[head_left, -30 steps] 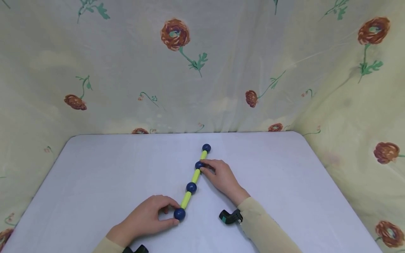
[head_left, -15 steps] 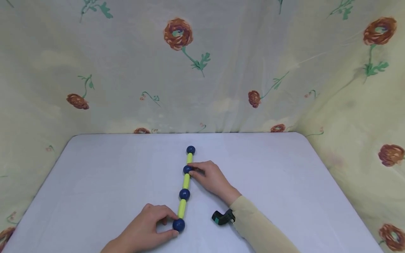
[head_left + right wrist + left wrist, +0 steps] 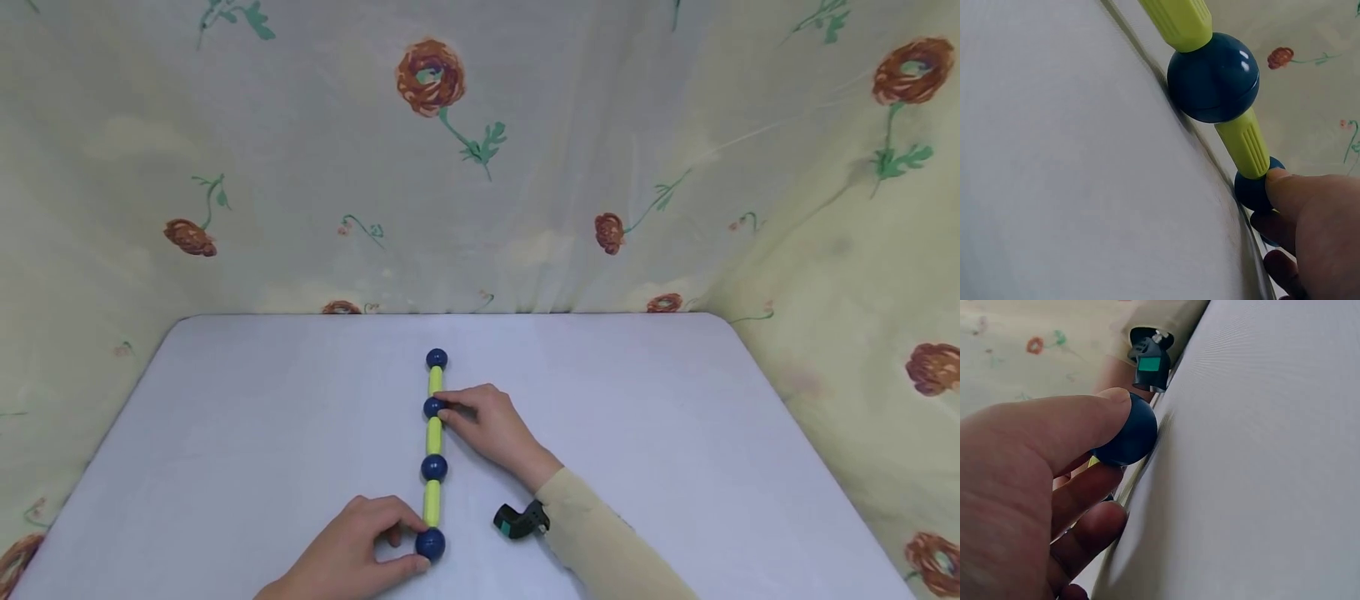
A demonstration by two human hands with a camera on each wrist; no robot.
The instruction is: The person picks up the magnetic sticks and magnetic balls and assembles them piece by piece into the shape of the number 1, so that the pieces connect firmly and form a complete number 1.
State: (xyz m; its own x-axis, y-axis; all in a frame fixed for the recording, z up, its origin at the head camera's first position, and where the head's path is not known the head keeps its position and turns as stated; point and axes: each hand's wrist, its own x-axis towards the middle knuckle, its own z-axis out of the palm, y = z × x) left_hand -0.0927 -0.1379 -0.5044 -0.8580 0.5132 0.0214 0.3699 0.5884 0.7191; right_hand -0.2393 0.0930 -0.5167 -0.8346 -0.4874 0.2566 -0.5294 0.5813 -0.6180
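Observation:
A straight chain of several dark blue balls joined by yellow-green ribbed rods lies on the white table, running away from the person. At its near end, the left hand pinches the nearest blue ball between thumb and forefinger; the left wrist view shows the thumb pressed on that ball. Farther up, the right hand pinches the second ball from the far end. Between the hands sits another ball, untouched, also large in the right wrist view. The far ball is untouched too.
The white table extends to both sides of the chain. A flower-patterned cloth hangs behind it and at its sides. A black wrist camera sits by the right sleeve.
The chain has swung from a slant to nearly straight away from the person. Its far end moved left with the right hand; the near end came slightly closer with the left hand.

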